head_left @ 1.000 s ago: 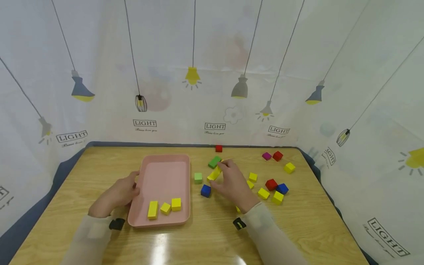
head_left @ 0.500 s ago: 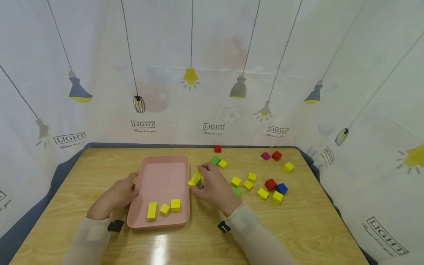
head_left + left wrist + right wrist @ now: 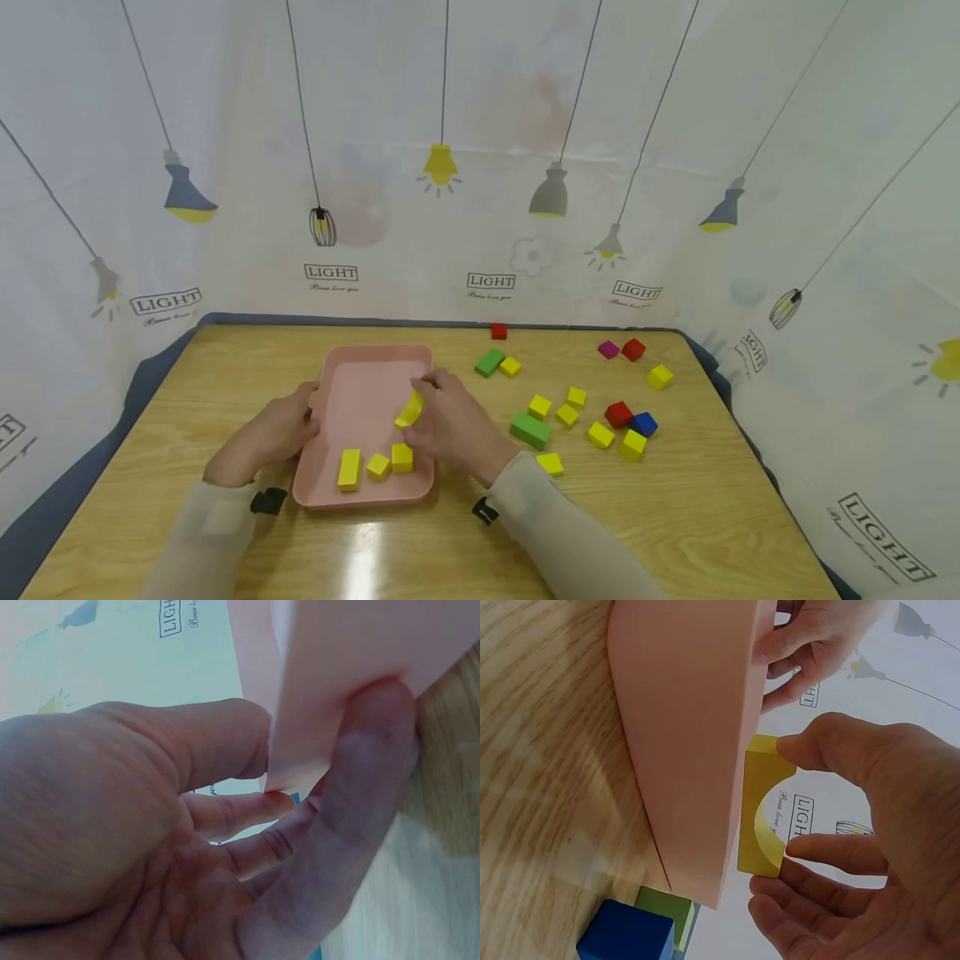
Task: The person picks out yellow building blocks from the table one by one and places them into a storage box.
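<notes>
The pink tray (image 3: 360,383) lies on the table at centre left. My left hand (image 3: 268,432) grips its left edge, thumb and fingers on opposite sides of the wall (image 3: 315,697). In my right hand (image 3: 461,429), a yellow arch block (image 3: 761,806) with a half-round cut-out is pinched between thumb and fingertips, above the right part of the tray. Within the tray, near the front, lie a yellow oblong block (image 3: 349,469), a yellow cube (image 3: 378,467) and another yellow cube (image 3: 402,457).
Right of the tray are scattered green blocks (image 3: 531,430), several yellow cubes (image 3: 567,415), red cubes (image 3: 619,414), a blue cube (image 3: 643,424) and a magenta block (image 3: 608,349). Another blue cube (image 3: 626,930) and a light green block (image 3: 669,907), beside the tray, are hidden in the head view.
My right hand has carried the yellow arch block leftward from among the loose blocks to above the tray. The left hand keeps its hold on the tray.
</notes>
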The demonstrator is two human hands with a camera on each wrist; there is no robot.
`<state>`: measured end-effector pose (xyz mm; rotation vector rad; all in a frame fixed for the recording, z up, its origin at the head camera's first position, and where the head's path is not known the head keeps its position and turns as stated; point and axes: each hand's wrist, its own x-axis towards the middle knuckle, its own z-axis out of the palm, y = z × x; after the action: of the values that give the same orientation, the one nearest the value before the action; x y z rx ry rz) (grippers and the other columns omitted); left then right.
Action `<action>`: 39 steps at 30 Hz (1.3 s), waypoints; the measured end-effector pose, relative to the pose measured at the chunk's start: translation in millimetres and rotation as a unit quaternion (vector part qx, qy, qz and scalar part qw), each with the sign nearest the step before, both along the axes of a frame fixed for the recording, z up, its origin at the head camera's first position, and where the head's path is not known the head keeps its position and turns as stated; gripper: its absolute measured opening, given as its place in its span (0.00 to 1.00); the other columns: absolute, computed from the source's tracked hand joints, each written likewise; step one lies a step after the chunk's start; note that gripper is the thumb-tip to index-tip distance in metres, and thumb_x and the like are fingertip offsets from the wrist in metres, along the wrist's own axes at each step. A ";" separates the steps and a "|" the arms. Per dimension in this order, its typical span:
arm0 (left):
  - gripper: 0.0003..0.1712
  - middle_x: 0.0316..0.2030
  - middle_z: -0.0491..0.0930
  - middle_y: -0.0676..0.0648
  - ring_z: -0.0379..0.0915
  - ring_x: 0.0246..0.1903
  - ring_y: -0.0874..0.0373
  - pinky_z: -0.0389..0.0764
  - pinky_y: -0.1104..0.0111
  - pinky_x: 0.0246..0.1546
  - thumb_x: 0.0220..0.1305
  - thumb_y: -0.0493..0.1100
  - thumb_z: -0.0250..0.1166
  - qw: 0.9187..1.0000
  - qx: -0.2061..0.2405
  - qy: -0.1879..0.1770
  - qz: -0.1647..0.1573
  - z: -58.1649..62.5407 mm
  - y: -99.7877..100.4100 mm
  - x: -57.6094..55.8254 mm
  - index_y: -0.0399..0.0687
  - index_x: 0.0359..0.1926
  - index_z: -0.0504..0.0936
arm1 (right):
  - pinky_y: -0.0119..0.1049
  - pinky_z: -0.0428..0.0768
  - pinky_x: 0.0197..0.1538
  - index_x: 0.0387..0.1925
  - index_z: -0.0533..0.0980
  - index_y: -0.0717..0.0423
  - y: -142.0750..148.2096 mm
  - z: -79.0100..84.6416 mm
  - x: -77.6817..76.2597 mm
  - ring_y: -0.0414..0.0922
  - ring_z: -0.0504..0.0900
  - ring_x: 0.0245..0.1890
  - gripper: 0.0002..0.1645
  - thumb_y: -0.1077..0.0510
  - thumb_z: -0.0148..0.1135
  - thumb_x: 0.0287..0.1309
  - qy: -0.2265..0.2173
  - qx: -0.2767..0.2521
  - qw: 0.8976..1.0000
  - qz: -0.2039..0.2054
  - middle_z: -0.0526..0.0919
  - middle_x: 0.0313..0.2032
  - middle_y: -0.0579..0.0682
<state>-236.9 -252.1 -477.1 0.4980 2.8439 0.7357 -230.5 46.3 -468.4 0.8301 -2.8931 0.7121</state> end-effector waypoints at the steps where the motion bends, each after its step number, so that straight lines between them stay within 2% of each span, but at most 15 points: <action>1: 0.34 0.38 0.80 0.35 0.76 0.34 0.49 0.80 0.53 0.37 0.67 0.34 0.57 1.000 -0.002 -0.001 0.001 0.6 0.4 -0.4 0.23 0.69 0.56 | 0.36 0.75 0.59 0.70 0.69 0.56 -1.6 -0.8 -0.7 0.43 0.71 0.55 0.48 0.42 0.75 0.52 -0.002 0.002 1.000 0.001 0.67 0.63 0.50; 8: 0.35 0.41 0.78 0.32 0.76 0.37 0.47 0.80 0.51 0.39 0.69 0.35 0.57 1.000 -0.008 -0.021 0.011 4.8 2.4 -2.9 0.25 0.70 0.55 | 0.32 0.77 0.53 0.68 0.70 0.55 -10.5 -4.8 -3.0 0.39 0.71 0.48 0.45 0.43 0.74 0.53 -0.003 0.026 1.000 0.009 0.69 0.59 0.47; 13: 0.35 0.41 0.79 0.33 0.77 0.37 0.47 0.79 0.50 0.40 0.68 0.35 0.57 1.000 -0.006 -0.019 0.010 4.2 2.5 -1.9 0.25 0.70 0.55 | 0.30 0.77 0.51 0.68 0.71 0.54 -15.5 -7.9 -0.9 0.38 0.71 0.45 0.45 0.42 0.74 0.53 0.000 0.047 0.999 0.019 0.69 0.59 0.45; 23: 0.35 0.42 0.79 0.33 0.77 0.39 0.46 0.79 0.49 0.42 0.68 0.35 0.57 1.000 -0.002 -0.024 0.014 1.0 1.9 -0.9 0.25 0.70 0.55 | 0.37 0.76 0.58 0.68 0.71 0.52 -22.1 -12.3 -0.8 0.41 0.74 0.50 0.44 0.37 0.72 0.55 0.017 0.084 0.996 0.013 0.71 0.60 0.46; 29: 0.35 0.41 0.79 0.34 0.77 0.37 0.47 0.80 0.52 0.39 0.68 0.35 0.57 1.000 0.005 -0.023 0.010 0.4 1.8 -0.2 0.26 0.71 0.55 | 0.40 0.75 0.60 0.68 0.72 0.52 -21.4 -11.8 -1.3 0.42 0.74 0.53 0.42 0.37 0.70 0.57 0.032 0.087 0.996 0.015 0.71 0.60 0.46; 39: 0.35 0.40 0.79 0.35 0.76 0.35 0.49 0.80 0.54 0.36 0.68 0.34 0.57 1.000 0.007 -0.022 0.009 2.4 1.3 -0.1 0.25 0.71 0.54 | 0.37 0.76 0.57 0.67 0.72 0.51 -17.5 -7.4 -1.1 0.41 0.73 0.50 0.41 0.38 0.70 0.57 0.042 0.082 0.996 0.013 0.72 0.58 0.46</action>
<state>-237.0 -250.8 -474.8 0.4541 2.8085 0.7614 -231.5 28.8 -475.8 0.8926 -2.8994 0.4325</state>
